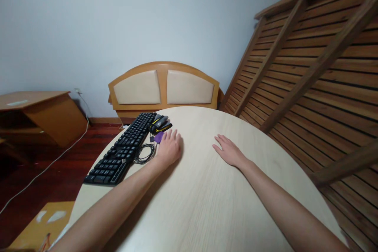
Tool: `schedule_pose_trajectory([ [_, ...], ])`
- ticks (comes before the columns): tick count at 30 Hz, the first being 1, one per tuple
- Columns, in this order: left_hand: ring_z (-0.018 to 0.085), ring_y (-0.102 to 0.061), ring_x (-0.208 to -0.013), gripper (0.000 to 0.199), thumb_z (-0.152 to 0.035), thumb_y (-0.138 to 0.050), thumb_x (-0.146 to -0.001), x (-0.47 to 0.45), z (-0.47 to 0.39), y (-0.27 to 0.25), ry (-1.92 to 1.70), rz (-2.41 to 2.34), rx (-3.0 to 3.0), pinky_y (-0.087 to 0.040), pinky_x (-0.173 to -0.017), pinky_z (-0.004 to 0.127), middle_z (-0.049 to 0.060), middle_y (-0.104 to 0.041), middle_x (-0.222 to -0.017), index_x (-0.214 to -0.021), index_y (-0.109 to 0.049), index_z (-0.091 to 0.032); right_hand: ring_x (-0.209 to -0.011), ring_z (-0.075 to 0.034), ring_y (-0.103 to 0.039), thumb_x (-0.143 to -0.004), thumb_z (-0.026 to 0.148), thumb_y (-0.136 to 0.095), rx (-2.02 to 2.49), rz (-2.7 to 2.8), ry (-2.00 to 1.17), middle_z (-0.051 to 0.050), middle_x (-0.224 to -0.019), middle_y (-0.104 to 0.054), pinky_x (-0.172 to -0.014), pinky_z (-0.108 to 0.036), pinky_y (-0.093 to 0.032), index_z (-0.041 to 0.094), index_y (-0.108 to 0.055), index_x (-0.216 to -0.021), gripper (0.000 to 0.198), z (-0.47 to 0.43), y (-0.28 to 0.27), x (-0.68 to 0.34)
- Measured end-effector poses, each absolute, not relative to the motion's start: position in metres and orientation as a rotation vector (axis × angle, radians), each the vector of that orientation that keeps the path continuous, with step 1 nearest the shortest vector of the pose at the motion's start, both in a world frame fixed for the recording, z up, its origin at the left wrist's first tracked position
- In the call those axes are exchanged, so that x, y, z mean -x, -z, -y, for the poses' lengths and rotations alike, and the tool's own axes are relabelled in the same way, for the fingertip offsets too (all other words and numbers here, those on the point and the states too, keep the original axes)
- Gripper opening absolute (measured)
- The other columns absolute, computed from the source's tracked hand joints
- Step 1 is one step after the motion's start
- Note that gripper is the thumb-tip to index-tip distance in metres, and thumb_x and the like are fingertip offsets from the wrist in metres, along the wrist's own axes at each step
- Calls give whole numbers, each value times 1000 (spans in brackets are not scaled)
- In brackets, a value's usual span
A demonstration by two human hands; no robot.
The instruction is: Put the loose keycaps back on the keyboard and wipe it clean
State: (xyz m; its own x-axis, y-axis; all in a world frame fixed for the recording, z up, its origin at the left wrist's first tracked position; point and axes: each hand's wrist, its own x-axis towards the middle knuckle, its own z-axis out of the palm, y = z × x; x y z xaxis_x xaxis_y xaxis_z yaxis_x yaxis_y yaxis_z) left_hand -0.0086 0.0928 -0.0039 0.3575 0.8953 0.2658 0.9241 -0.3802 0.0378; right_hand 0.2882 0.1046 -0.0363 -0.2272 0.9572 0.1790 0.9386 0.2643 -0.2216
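Note:
My left hand (pixel 170 149) is palm down over the light wooden round table (pixel 206 201), its fingers stretched forward and slightly apart. Just left of its fingers lies a small purple piece (pixel 158 138), partly hidden by the hand; whether they touch I cannot tell. Beyond it sits a folded black, grey and yellow item (pixel 161 124) that looks like a pair of gloves. A black keyboard (pixel 126 147) rests along the table's left side, with its coiled black cable (pixel 145 153) beside it. Flat on the right half of the tabletop, my right hand (pixel 230 151) holds nothing, its fingers extended.
Behind the table stands a wooden headboard (pixel 163 86) with two cream panels. A large slatted wooden frame (pixel 319 67) leans along the right. To the left are a low wooden desk (pixel 53 114), a white cord (pixel 56 161) on the dark red floor and a yellow board (pixel 50 220).

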Motion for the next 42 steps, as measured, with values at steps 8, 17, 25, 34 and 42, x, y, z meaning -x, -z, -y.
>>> schedule_pose_trajectory([
  [8,31,-36,-144,51,-40,-44,-98,-21,-88,22,383,1537,2758,-31,-116,49,14,-42,-155,-143,-50,-18,-147,-27,-32,-94,57,-45,1680,2286,-118,-12,-158,-40,-121,-46,-22,18,-50,-146,65,-91,32,-273],
  [17,34,-26,-149,61,-47,-48,-96,-13,-90,18,356,1542,2872,-24,-119,52,13,-33,-160,-150,-45,-19,-152,-28,-19,-93,64,-44,1703,2325,-186,-10,-163,-27,-123,-50,-15,21,-38,-154,75,-85,33,-273],
  [25,37,-22,-150,62,-49,-49,-95,-15,-90,22,380,1625,2828,-22,-119,55,12,-30,-162,-150,-45,-22,-153,-28,-16,-93,64,-44,1706,2370,-193,-9,-164,-23,-123,-51,-13,21,-34,-156,78,-79,31,-271],
  [34,36,-24,-149,61,-48,-49,-94,-15,-90,22,367,1631,2817,-22,-119,55,11,-30,-162,-150,-45,-24,-153,-28,-16,-91,64,-47,1649,2388,-219,-7,-164,-25,-123,-52,-12,26,-33,-156,77,-77,30,-271],
  [42,36,-23,-150,61,-49,-47,-96,-15,-89,20,334,1622,2814,-22,-119,55,12,-31,-161,-151,-44,-22,-152,-28,-19,-92,61,-48,1664,2375,-236,-7,-164,-27,-122,-52,-14,24,-37,-155,73,-78,26,-270],
])
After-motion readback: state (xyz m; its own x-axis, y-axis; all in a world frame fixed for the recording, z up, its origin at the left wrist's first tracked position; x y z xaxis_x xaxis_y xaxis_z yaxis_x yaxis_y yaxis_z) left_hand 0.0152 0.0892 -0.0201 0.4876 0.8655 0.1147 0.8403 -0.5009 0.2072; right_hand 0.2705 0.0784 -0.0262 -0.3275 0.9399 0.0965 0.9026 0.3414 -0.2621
